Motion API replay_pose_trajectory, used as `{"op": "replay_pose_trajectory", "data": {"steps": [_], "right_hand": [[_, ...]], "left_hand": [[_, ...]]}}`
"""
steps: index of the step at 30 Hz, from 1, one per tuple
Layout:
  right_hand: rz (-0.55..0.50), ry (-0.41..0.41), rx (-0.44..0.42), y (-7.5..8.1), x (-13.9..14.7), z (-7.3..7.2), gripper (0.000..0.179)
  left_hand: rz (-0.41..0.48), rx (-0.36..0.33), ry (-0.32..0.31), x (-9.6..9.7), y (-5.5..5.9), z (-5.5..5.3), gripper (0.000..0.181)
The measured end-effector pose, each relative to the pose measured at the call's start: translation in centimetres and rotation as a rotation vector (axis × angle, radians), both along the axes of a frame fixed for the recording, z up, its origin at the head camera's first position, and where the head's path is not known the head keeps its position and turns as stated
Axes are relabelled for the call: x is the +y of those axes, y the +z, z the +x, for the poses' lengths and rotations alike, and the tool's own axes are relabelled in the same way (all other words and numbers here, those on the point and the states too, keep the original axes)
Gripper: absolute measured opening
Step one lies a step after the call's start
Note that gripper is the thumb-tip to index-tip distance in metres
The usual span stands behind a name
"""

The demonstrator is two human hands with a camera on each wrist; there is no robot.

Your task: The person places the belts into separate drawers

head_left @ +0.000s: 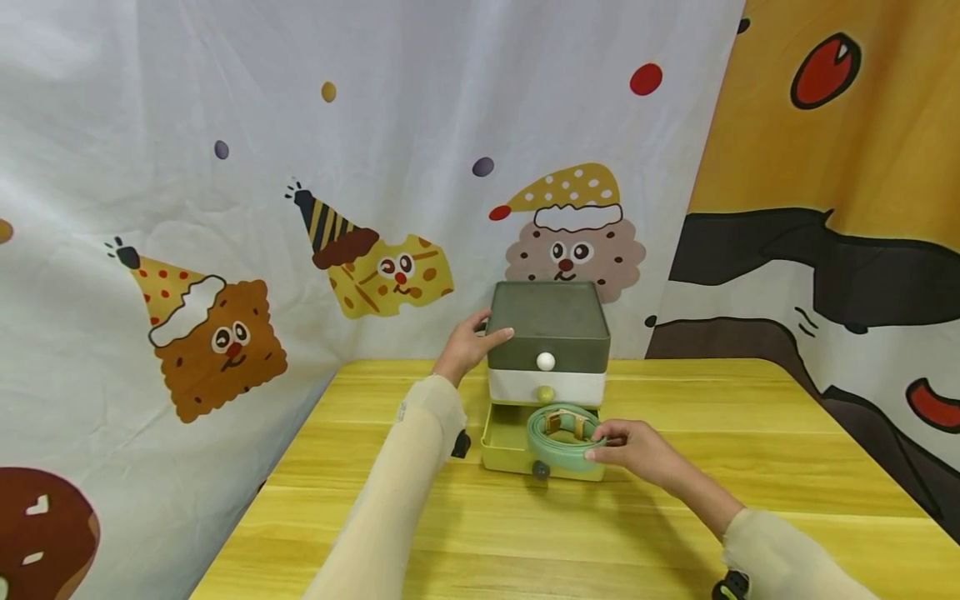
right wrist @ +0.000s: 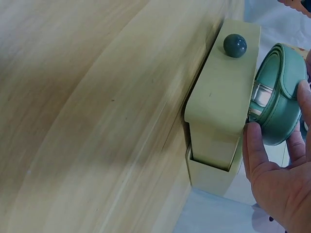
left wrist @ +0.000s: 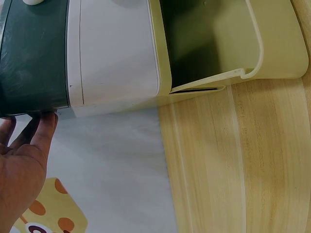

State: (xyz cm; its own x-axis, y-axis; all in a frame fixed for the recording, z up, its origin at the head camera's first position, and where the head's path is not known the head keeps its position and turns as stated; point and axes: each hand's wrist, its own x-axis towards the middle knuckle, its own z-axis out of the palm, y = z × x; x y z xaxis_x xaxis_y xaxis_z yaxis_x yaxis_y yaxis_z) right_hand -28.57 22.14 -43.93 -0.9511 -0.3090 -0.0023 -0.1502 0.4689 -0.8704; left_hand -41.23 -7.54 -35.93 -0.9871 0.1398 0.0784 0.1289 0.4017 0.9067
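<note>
A small three-tier drawer box (head_left: 548,354) stands on the table, dark green on top, white in the middle, yellow-green below. Its bottom drawer (head_left: 504,459) is pulled out, with a dark round knob (right wrist: 235,45) on the front. Above that drawer, my right hand (head_left: 637,450) pinches a coiled green belt (head_left: 564,454) by its right side; a metal buckle (right wrist: 262,95) shows inside the coil. My left hand (head_left: 469,343) rests against the left side of the top tier, fingertips touching the dark green wall (left wrist: 34,63) in the left wrist view.
A wood-grain table (head_left: 525,542) carries the box near its back edge. Behind it hangs a white curtain (head_left: 420,100) printed with cartoon biscuits. The two upper drawers, with a white knob (head_left: 545,362) and a yellow-green knob (head_left: 544,393), are closed.
</note>
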Motion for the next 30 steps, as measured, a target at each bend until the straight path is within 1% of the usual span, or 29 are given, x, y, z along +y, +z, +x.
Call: {"op": "replay_pose_trajectory", "data": {"steps": [7, 14, 22, 30], "right_hand": [[-0.005, 0.021, -0.003, 0.0, -0.8, -0.2, 0.03], [0.009, -0.019, -0.033, 0.0, -1.5, -0.6, 0.029], [0.005, -0.014, -0.056, 0.1, -2.1, -1.0, 0.03], [0.026, -0.029, -0.084, 0.2, -2.8, -1.5, 0.03]], "left_hand": [[0.002, 0.005, -0.001, 0.0, 0.0, 0.1, 0.081], [-0.003, 0.007, -0.002, 0.0, 0.1, 0.2, 0.081], [0.004, 0.006, 0.001, 0.0, 0.1, 0.3, 0.08], [0.006, 0.005, -0.002, 0.0, 0.2, 0.4, 0.08]]}}
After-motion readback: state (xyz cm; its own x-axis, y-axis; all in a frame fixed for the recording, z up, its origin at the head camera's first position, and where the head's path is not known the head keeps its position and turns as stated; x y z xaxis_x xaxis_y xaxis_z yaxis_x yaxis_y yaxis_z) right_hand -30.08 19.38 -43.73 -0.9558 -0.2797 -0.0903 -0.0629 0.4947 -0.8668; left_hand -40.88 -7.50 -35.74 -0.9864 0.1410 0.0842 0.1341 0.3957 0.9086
